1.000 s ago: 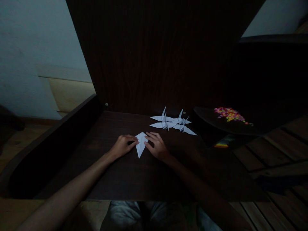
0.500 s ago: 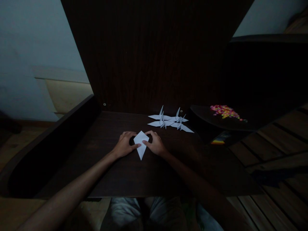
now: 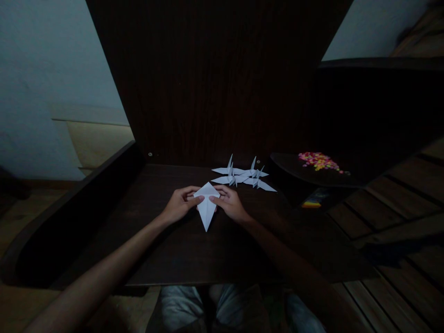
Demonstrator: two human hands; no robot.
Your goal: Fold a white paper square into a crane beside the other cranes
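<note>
A white folded sheet of origami paper (image 3: 207, 210), kite-shaped with its long point toward me, is held between both hands. My left hand (image 3: 180, 202) grips its left corner, thumb on top and fingers beneath. On the right corner, my right hand (image 3: 231, 203) has the same hold, its thumb lying on the upper face close to the other thumb. A crease runs down the middle of the lower part. Just beyond my right hand, several white paper cranes (image 3: 231, 178) sit in a cluster on the dark wooden desk (image 3: 166, 259).
To the right, a dark raised shelf (image 3: 287, 166) bears a heap of small colourful pieces (image 3: 321, 161). Below it shows a rainbow-coloured item (image 3: 311, 204). A dark side panel (image 3: 76, 208) bounds the left, and a tall dark board (image 3: 222, 83) stands behind.
The folded paper has come up nearer to me and looks larger. My right thumb has shifted from the paper's middle toward its right side, and both hands now grip the side corners.
</note>
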